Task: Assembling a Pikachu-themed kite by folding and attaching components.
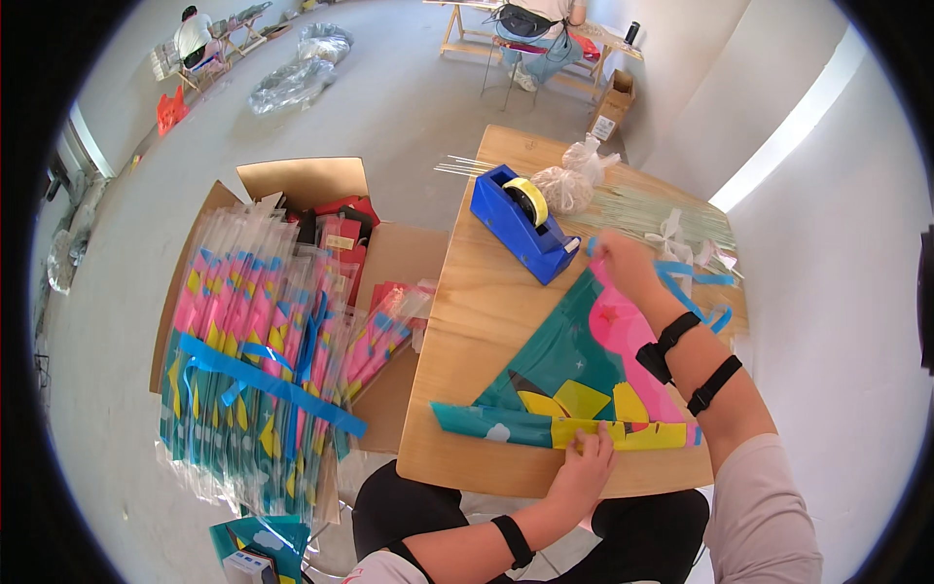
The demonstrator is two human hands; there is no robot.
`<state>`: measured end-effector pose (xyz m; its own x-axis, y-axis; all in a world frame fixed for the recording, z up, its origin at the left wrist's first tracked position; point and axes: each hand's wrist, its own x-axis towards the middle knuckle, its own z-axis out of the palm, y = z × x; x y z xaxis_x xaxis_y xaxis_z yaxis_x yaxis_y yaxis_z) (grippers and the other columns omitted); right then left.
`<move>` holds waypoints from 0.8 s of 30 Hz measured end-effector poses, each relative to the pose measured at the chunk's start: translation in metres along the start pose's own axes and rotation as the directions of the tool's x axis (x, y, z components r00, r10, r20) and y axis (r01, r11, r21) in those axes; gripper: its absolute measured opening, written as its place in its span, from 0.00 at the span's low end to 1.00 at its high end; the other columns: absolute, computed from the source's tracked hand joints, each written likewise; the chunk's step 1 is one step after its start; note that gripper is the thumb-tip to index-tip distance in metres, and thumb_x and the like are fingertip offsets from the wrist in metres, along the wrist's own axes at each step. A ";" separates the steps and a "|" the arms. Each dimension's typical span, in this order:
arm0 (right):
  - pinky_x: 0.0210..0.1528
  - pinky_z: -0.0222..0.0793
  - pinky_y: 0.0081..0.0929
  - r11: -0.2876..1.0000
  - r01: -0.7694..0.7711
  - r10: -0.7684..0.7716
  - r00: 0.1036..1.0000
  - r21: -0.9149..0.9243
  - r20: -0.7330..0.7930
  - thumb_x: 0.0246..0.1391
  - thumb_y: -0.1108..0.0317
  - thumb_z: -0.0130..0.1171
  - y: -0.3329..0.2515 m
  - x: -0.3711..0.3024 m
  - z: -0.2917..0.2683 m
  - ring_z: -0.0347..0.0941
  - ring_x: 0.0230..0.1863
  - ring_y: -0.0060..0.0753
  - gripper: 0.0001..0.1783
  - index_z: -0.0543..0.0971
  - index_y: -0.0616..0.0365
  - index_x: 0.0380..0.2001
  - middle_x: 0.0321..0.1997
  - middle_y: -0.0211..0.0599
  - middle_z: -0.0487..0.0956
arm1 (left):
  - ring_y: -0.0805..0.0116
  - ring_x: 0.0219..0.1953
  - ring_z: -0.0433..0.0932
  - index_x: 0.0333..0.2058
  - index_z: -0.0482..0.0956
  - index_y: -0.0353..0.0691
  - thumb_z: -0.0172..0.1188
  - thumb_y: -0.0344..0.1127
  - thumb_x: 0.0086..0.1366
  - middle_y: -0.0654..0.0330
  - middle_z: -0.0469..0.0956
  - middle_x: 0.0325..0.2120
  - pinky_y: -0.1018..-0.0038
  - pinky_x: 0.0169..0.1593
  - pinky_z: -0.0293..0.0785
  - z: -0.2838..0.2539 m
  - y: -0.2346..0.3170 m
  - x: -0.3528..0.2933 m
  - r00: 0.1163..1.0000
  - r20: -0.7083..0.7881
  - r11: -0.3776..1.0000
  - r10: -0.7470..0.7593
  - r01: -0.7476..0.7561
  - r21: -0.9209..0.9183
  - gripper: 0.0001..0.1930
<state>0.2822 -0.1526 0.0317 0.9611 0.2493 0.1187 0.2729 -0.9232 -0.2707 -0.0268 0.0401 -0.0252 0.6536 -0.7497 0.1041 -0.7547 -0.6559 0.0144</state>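
A thin triangular kite (569,336), teal, pink and yellow, lies across the wooden table in front of me. Its near edge is folded into a flat band with a cloud print and yellow patches. My left hand (581,472) grips that band near its middle, fingertips on top. Up at the kite's far corner, my right hand (628,268) holds the pink tip with its fingers closed. Blue ribbon (696,279) trails beside my right wrist. Just left of that hand stands a blue tape dispenser (520,222) with a yellow roll.
Thin sticks (662,216) and bagged bundles (564,190) lie at the table's (467,321) far side. On the left, a cardboard box (302,178) overflows with folded kites in clear sleeves (243,341). Two people sit at other tables farther off. A white wall (827,292) rises at the right.
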 end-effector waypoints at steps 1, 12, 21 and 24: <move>0.55 0.74 0.41 0.963 0.260 -0.253 0.964 -0.075 0.085 0.58 0.74 0.58 -0.003 -0.001 -0.002 0.78 0.54 0.48 0.09 0.78 0.50 0.42 0.49 0.38 0.83 | 0.45 0.56 0.75 0.59 0.76 0.37 0.58 0.40 0.69 0.45 0.68 0.70 0.60 0.55 0.81 -0.001 0.000 0.001 1.000 -0.004 1.000 0.001 -0.001 -0.003 0.23; 0.64 0.65 0.41 0.826 0.519 -0.403 0.817 -0.220 0.413 0.43 0.63 0.77 -0.021 -0.008 -0.022 0.73 0.58 0.42 0.24 0.80 0.44 0.46 0.49 0.29 0.77 | 0.45 0.57 0.74 0.59 0.76 0.37 0.57 0.41 0.69 0.45 0.68 0.70 0.60 0.55 0.81 0.004 0.002 0.002 1.000 -0.007 1.000 0.004 -0.004 0.030 0.23; 0.64 0.64 0.43 0.835 0.510 -0.371 0.799 -0.205 0.473 0.40 0.63 0.81 -0.021 -0.002 -0.022 0.71 0.61 0.43 0.29 0.79 0.43 0.47 0.52 0.28 0.76 | 0.45 0.56 0.74 0.58 0.77 0.37 0.57 0.40 0.69 0.45 0.68 0.68 0.60 0.54 0.80 0.002 0.003 0.003 0.999 -0.033 1.000 -0.012 0.011 -0.011 0.22; 0.64 0.64 0.43 0.841 0.483 -0.321 0.808 -0.245 0.494 0.38 0.63 0.82 -0.029 0.002 -0.017 0.71 0.61 0.43 0.30 0.79 0.43 0.46 0.53 0.27 0.76 | 0.46 0.55 0.74 0.58 0.77 0.37 0.57 0.40 0.69 0.46 0.69 0.68 0.60 0.54 0.80 0.002 0.000 0.001 1.000 -0.030 1.000 -0.006 0.006 0.008 0.22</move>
<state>0.2752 -0.1304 0.0561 0.7103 0.6419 -0.2888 0.6832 -0.7275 0.0633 -0.0259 0.0387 -0.0268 0.6562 -0.7426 0.1339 -0.7500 -0.6614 0.0074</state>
